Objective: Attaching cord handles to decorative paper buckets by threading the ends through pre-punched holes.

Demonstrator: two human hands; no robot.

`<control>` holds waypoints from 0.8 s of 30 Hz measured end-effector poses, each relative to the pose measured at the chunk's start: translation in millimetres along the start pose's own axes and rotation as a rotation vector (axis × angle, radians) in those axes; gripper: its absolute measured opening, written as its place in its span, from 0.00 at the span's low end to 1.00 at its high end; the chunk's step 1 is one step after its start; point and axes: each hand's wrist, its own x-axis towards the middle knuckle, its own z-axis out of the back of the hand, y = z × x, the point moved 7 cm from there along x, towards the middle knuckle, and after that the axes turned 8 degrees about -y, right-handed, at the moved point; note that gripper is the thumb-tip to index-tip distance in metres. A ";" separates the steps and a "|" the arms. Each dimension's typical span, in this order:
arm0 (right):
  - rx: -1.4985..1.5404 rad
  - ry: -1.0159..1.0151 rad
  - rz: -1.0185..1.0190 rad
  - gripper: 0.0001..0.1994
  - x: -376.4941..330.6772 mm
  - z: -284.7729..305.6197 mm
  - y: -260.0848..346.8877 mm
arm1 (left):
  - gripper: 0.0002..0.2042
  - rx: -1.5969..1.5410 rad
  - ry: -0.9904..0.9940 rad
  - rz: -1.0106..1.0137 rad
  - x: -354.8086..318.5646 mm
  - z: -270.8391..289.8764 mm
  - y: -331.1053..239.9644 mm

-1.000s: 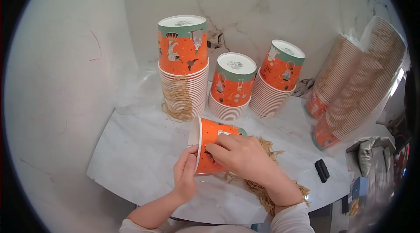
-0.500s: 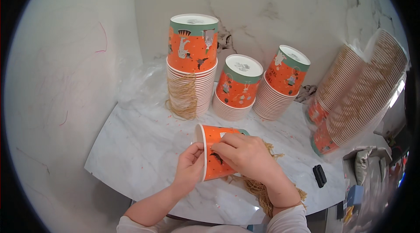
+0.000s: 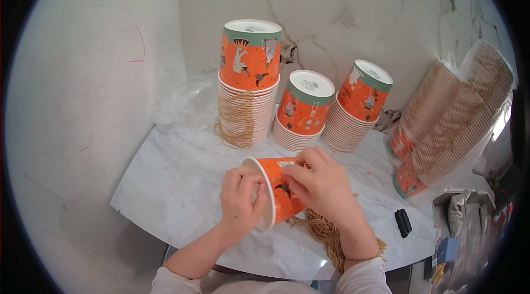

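An orange paper cup (image 3: pixel 284 194) with a white rim and printed figures lies on its side above the table, its mouth toward my left hand. My left hand (image 3: pixel 241 199) is closed at the mouth, with its curled fingertips inside the rim; what they pinch is hidden. Over the cup's printed wall, my right hand (image 3: pixel 320 181) pinches thumb and finger together on something too small to make out. Under my right wrist lies a bundle of tan cords (image 3: pixel 326 233), partly covered by the forearm.
Upside-down stacks of matching cups stand at the back: a tall stack (image 3: pixel 250 62) with tan cords hanging down its side, a short stack (image 3: pixel 305 103) and another stack (image 3: pixel 361 92). Bagged cups (image 3: pixel 458 123) lean at right, near a black object (image 3: pixel 403 223). Clear plastic (image 3: pixel 187 103) lies back left.
My left fingers have moved from the outside of the rim into the cup's mouth. The cup has turned slightly, showing more of its opening. My right hand has lifted a little.
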 end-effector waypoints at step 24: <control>0.519 0.227 -0.454 0.11 -20.1 -0.2 -28.5 | 0.05 0.216 0.751 -0.083 66.8 -23.7 -50.7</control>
